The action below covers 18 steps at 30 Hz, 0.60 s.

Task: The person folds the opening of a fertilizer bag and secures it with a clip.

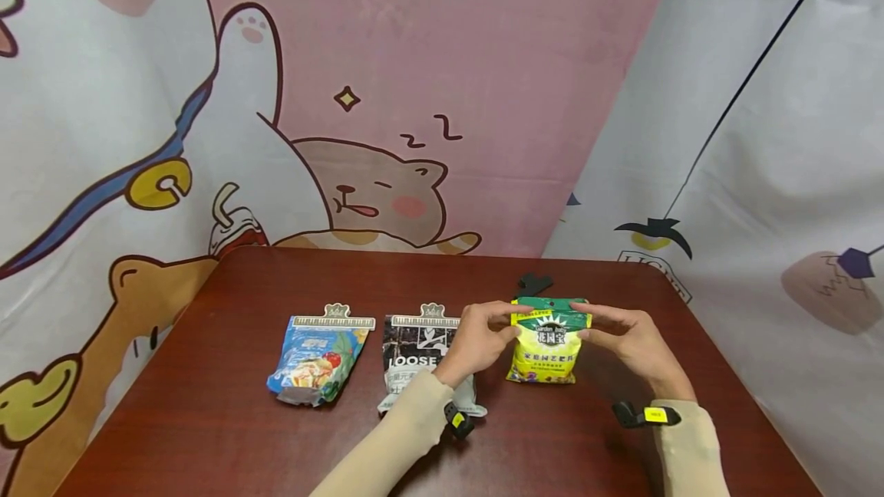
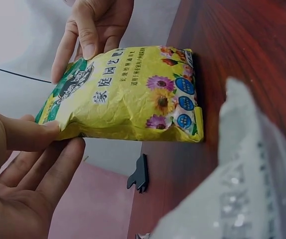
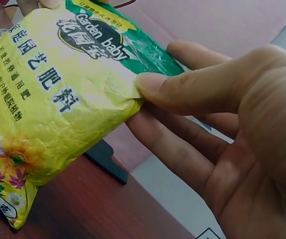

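A yellow and green fertilizer bag (image 1: 545, 363) stands on the table at right of centre, its printed front toward me. My left hand (image 1: 476, 340) pinches its upper left edge between thumb and fingers. On the opposite side, my right hand (image 1: 642, 345) pinches the upper right edge. In the left wrist view the bag (image 2: 123, 99) has its bottom end at the tabletop. The right wrist view shows my right thumb on the front of the bag (image 3: 58, 124) and fingers behind it. Behind the bag lies a black clip (image 1: 535, 283), partly hidden by it.
A black and white bag (image 1: 407, 355) marked LOOSE, with a metal clip (image 1: 433, 313) on top, lies partly behind my left arm. Farther left is a blue food bag (image 1: 314, 366) with a similar clip (image 1: 336, 314). All are on a dark red wooden table (image 1: 207, 405) before a printed cloth.
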Tool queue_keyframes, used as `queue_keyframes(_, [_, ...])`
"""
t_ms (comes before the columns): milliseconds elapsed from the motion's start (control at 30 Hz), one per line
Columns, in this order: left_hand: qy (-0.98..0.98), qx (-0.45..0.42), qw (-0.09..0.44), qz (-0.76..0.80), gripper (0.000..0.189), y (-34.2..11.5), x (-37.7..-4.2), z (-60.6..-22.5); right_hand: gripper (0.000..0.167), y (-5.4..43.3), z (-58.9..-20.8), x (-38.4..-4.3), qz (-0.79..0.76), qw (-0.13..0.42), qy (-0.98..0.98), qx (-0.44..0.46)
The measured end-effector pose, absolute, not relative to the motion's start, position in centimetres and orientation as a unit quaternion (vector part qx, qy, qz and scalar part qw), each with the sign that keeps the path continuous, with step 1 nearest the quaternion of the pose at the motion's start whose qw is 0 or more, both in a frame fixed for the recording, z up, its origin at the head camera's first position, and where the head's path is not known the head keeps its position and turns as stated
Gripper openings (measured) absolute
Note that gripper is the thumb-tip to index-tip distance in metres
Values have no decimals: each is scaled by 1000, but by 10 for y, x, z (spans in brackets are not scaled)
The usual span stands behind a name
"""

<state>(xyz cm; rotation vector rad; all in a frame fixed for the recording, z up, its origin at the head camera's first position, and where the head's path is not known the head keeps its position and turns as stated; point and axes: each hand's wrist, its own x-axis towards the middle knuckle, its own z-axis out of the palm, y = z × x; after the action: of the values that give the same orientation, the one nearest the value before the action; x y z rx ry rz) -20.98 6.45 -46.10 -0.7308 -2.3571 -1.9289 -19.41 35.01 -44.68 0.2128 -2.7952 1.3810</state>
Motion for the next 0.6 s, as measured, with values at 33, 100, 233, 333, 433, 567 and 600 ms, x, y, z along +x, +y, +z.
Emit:
queue_keyframes(33, [-753,-231,3,-616,37,64,-210,-461,48,350,-447,-194,444,8,-893,69])
queue_keyframes(100, [-754,-227,2,-617,37,64,-209,-460,48,349,-447,-195,442,9,-894,71])
queue_keyframes(233, [-760,-220,3,-612,36,64,-209,-460,48,347,-445,-194,431,11,-900,69])
queue_keyframes(333, [-767,-214,7,-605,34,64,-209,-459,48,347,-443,-194,429,9,-901,67])
queue_keyframes(433, [-775,-215,13,-595,32,65,-209,-459,49,347,-443,-194,430,6,-901,63])
queue_keyframes(567, [-791,-228,21,-567,29,64,-210,-458,47,347,-444,-194,420,11,-905,62])
queue_keyframes(600, [-796,-232,20,-559,29,64,-210,-458,46,347,-444,-194,414,14,-908,64])
